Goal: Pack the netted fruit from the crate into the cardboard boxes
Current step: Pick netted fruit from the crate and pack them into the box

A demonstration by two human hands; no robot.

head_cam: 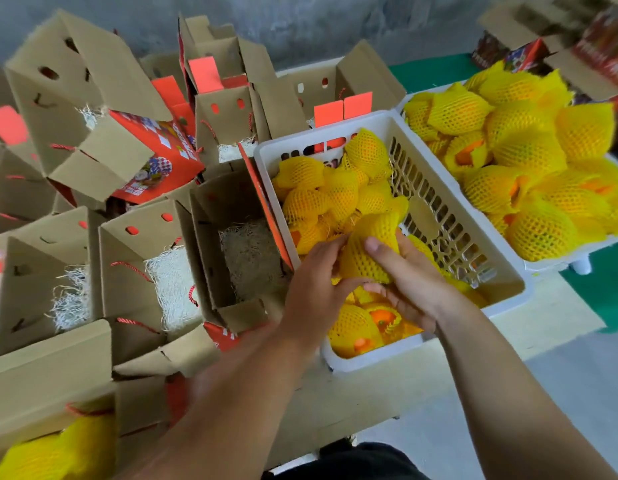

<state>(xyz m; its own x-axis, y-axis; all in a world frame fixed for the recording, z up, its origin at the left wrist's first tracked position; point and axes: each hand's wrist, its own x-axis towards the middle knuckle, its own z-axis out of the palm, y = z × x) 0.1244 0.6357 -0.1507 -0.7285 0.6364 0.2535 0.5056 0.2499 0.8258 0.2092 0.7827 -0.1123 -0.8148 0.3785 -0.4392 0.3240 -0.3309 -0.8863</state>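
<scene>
- Both hands, left hand and right hand, cup one netted fruit just above the white crate, likely lifting it out.
- Crate half full of netted fruit.
- Left of crate: open cardboard box holding shredded paper only, likely the target.
- Right of crate: second crate, heaped.

Cardboard-covered table under white crates, open boxes.

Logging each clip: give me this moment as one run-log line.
phase: picking | left hand and right hand: gripping one netted fruit | place: over white crate | open box: shredded paper only
</scene>
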